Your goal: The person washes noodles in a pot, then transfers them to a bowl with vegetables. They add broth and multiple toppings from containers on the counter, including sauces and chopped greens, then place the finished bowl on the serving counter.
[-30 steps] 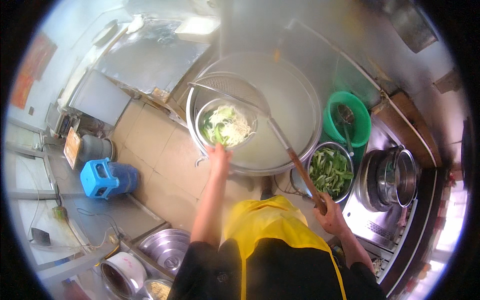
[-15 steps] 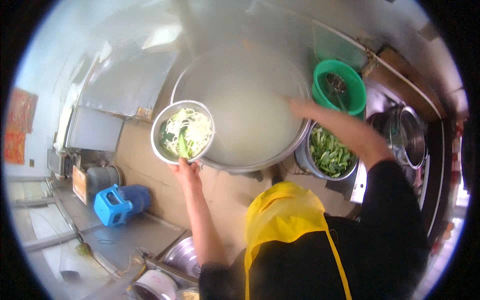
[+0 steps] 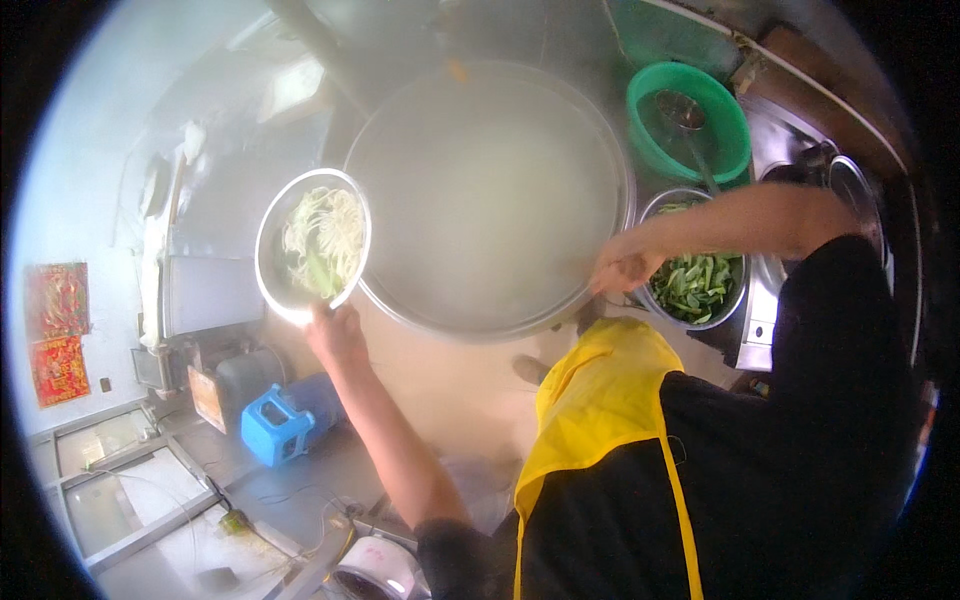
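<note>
Left hand (image 3: 338, 338) grips one metal bowl (image 3: 271, 240) of noodles (image 3: 326, 232); right hand (image 3: 622, 266), its hold unclear, overlaps one large pot (image 3: 500, 333).

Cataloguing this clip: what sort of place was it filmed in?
Probably a commercial kitchen: there's a very large round pot, a metal bowl of noodles in the left hand, and a basin of cut greens.

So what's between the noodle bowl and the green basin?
In the head view, a large round pot lies between the noodle bowl and the green basin; steam hazes over what is inside it.
</note>
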The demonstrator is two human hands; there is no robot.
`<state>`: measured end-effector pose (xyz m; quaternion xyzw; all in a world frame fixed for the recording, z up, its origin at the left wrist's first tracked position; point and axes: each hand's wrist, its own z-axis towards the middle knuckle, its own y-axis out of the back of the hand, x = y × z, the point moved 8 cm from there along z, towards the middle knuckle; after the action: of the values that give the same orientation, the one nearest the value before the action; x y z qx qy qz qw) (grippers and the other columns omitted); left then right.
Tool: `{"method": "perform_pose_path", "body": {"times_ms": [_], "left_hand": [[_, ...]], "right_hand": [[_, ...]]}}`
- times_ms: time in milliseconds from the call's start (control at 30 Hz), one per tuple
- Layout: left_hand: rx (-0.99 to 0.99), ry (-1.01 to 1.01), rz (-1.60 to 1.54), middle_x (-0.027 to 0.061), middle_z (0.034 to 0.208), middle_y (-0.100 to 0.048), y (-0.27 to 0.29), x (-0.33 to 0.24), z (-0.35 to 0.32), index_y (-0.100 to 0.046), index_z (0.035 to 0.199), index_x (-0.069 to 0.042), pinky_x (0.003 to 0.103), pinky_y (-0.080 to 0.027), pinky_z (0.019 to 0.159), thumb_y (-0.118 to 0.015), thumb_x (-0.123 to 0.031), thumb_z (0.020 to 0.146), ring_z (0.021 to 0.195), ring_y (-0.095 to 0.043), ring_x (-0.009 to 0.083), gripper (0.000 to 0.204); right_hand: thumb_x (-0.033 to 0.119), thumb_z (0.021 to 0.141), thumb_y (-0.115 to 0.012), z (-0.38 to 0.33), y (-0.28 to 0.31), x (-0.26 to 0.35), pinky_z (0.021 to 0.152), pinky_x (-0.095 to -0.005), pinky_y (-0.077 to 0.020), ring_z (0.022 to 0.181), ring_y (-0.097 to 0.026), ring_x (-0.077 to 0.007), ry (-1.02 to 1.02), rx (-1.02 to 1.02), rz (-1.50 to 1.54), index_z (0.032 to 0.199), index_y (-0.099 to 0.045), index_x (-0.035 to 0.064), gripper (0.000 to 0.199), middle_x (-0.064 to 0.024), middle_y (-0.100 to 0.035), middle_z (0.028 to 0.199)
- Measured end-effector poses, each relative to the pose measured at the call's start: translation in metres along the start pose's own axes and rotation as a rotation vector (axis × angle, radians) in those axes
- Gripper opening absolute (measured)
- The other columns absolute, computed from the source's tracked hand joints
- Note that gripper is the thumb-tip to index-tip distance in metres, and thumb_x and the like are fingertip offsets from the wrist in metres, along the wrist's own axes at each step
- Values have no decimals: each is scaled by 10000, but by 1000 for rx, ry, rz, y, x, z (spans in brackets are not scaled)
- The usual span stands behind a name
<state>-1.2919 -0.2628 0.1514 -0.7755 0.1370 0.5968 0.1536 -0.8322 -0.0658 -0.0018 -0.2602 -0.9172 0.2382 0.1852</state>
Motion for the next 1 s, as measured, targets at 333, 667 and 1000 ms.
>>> {"method": "perform_pose_path", "body": {"times_ms": [333,667,1000], "left_hand": [[8,-360,1351,230,1062,-645,-20,-40,-81,-617,1097,46,465,-477,922,-644,-183,943,1030,-595,389,277],[-343,152,13,93,961,-546,61,7,-108,-558,1178,-15,319,-509,704,-567,-192,1043,893,-563,208,223],[-70,287,-376,30,754,-453,20,21,-131,-511,1006,-71,229,-376,443,-590,-155,1031,571,-426,130,118]], "right_hand": [[37,916,-592,131,-27,70,586,-206,-477,688,-559,-89,697,941,829,916,-569,67,38,-26,-559,835],[206,1054,-536,50,-30,16,500,-232,-428,577,-513,-64,817,313,634,830,-531,111,243,57,-516,690],[19,866,-631,17,24,19,459,-293,-431,515,-507,-158,720,440,1416,697,-490,97,234,-24,-467,618]]}}
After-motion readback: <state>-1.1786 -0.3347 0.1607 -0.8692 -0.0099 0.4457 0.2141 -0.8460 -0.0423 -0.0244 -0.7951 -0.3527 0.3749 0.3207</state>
